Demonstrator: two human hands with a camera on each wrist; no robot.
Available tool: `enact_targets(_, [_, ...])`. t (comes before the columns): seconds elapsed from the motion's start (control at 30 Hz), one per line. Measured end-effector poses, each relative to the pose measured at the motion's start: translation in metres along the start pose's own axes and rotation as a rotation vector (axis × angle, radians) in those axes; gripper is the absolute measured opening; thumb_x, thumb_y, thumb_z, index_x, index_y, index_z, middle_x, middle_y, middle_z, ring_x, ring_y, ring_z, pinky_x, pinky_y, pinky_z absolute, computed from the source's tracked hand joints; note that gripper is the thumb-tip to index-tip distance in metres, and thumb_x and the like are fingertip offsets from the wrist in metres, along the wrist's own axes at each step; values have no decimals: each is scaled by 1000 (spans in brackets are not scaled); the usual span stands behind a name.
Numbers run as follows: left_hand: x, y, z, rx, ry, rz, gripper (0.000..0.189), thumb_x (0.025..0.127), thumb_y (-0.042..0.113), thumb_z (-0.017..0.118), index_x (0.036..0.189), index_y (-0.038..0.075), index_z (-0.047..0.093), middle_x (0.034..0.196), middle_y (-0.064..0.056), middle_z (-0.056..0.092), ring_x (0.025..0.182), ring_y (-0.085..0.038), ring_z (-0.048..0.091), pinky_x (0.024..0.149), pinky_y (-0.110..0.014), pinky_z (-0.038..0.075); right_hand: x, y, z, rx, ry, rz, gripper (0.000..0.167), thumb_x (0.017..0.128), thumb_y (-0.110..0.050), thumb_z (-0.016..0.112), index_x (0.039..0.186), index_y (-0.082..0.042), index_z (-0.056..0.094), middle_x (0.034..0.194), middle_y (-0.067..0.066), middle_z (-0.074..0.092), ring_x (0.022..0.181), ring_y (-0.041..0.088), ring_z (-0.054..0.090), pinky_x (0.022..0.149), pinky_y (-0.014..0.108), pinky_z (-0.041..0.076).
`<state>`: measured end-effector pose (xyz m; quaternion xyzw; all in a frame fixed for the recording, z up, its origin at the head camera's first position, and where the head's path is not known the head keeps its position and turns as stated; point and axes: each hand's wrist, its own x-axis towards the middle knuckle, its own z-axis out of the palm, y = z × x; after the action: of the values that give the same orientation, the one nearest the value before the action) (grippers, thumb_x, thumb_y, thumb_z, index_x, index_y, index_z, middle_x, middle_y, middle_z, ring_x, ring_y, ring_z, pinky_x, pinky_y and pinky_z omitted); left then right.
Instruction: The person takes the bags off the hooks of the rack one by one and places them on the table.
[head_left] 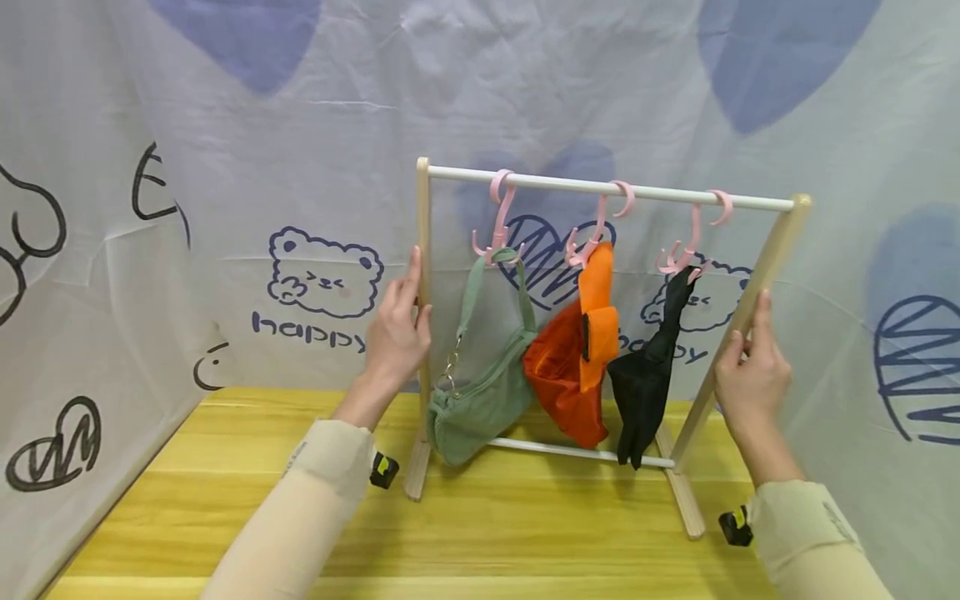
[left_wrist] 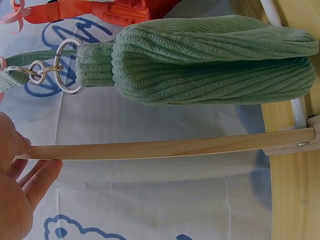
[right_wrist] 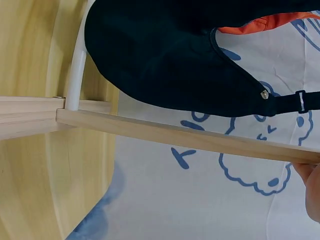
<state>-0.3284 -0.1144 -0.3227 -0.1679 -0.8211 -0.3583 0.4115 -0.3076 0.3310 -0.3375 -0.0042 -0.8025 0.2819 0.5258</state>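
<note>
A wooden garment rack with a white top rail (head_left: 547,181) stands on the table, slightly angled. My left hand (head_left: 399,325) pinches its left post (left_wrist: 150,148) between thumb and fingers. On the other side, my right hand (head_left: 753,371) holds the right post (right_wrist: 200,139), thumb on its inner side; most of that hand is outside the right wrist view. From pink hooks (head_left: 501,218) on the rail hang a green corduroy bag (head_left: 487,408) with a chain link, a red-orange bag (head_left: 564,371) with a bright orange strap, and a black bag (right_wrist: 160,55) with a buckled strap.
The rack's feet (head_left: 686,504) rest on the yellow wood-grain table (head_left: 225,492), and a white lower bar (head_left: 558,448) joins them. Close behind hangs a pale cloth (head_left: 360,125) with blue hearts and bear drawings. Small black devices (head_left: 384,471) sit at both wrists.
</note>
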Motion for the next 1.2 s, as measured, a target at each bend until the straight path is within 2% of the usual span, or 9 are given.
enact_targets(0.07, [0,-2,-3,10,3,9,86,95,-8,66,166,16,24,122,-27,60,84,-41,68,63,-41,60,0,-2,3,9,-1,-5,64,105,-5,54,163,-22,34,118,36,67,88,51,67,70,37,51])
enact_targets(0.17, [-1,-5,-8,17,7,5,87,95,-7,67,166,17,25,124,-27,60,86,-41,68,64,-42,60,1,-6,8,29,3,-36,64,104,-3,55,163,-19,36,109,40,66,83,55,62,71,59,51])
enact_targets(0.23, [-1,-7,-10,17,8,0,87,95,-7,67,166,17,24,125,-27,59,87,-41,68,64,-42,61,2,-9,11,43,7,-53,64,103,-2,56,163,-17,37,109,41,66,82,56,60,73,65,50])
enact_targets(0.47, [-1,-13,-21,30,13,0,84,96,-6,66,166,15,24,120,-27,59,88,-41,66,65,-46,59,3,-16,23,64,0,-71,63,104,-1,55,162,-15,37,116,40,65,84,55,59,76,66,50])
enact_targets(0.6, [-2,-17,-28,57,18,-12,85,97,-4,66,167,17,23,124,-27,59,90,-41,66,66,-47,59,2,-20,30,71,-25,-59,64,105,-2,55,164,-17,35,119,39,65,87,55,60,80,66,52])
enact_targets(0.8, [-4,-24,-38,71,9,-43,87,97,-4,66,167,20,21,130,-28,57,93,-44,66,67,-49,59,1,-26,42,81,-22,-67,63,104,-2,55,163,-16,37,111,40,65,82,55,60,75,66,52])
enact_targets(0.93, [-4,-29,-44,76,14,-54,87,97,-5,65,167,20,21,130,-29,57,97,-47,65,74,-53,58,1,-30,50,84,-17,-75,62,104,-3,55,162,-16,38,116,38,66,78,56,59,72,66,51])
enact_targets(1.2, [-5,-40,-58,102,24,-64,87,97,-5,65,167,19,21,128,-29,57,97,-45,64,69,-53,58,-4,-44,63,107,-29,-74,61,104,-3,55,162,-15,39,123,37,65,82,56,61,76,67,50])
